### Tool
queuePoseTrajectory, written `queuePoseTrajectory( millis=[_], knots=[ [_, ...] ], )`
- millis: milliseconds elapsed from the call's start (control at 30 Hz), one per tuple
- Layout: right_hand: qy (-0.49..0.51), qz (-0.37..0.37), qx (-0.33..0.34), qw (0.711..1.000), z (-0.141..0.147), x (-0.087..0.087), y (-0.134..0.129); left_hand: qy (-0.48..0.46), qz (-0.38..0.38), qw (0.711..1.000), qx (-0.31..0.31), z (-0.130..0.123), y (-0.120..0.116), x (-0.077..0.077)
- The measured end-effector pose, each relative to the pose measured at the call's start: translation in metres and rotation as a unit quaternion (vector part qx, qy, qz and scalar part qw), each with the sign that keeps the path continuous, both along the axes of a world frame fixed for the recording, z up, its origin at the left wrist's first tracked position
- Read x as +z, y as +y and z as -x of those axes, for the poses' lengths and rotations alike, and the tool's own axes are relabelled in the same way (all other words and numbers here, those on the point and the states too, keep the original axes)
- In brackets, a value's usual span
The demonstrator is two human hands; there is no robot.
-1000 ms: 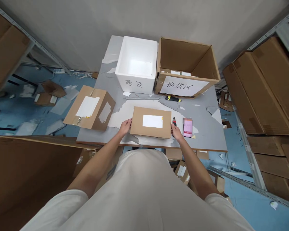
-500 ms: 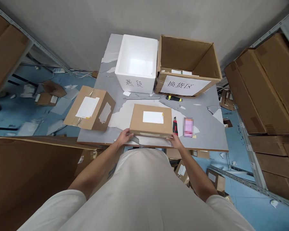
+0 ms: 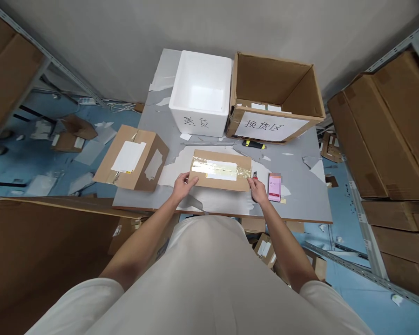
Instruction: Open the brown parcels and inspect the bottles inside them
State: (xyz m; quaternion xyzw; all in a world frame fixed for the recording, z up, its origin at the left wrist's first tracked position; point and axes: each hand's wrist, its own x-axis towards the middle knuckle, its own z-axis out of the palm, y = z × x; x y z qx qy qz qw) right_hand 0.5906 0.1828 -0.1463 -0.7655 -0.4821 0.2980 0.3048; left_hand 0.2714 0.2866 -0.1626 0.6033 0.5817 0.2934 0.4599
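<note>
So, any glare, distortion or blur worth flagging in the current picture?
Head view, centre: bright glare streaks on the shiny tape across the held carton; head view, right side: the shelf upright slants, likely wide-angle distortion; head view, by the phone: a small pixelated patch at its upper right corner, screen text too small to read.

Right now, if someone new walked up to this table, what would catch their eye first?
Probably the white foam box and the open cardboard box, side by side at the table's far edge with big handwriting on their fronts. Next, the taped carton at the near middle, held between left hand and right hand, then the pink-screened phone beside the right hand.
</note>
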Motion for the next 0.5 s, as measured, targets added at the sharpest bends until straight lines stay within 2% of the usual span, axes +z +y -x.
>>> queuePoseTrajectory(
  millis=[200,367,500],
  knots=[
    [0.098,0.010,-0.038,0.994,-0.014,-0.027,0.000,0.007,0.010,1.000,0.018,-0.002,0.003,0.000],
    [-0.028,0.053,-0.125,0.990,-0.031,-0.059,-0.012,0.026,-0.014,0.999,0.019,-0.001,0.000,0.002],
    [-0.093,0.143,-0.149,0.974,-0.028,-0.076,-0.016,0.070,-0.116,0.991,-0.011,0.000,-0.013,0.010]
  ],
)
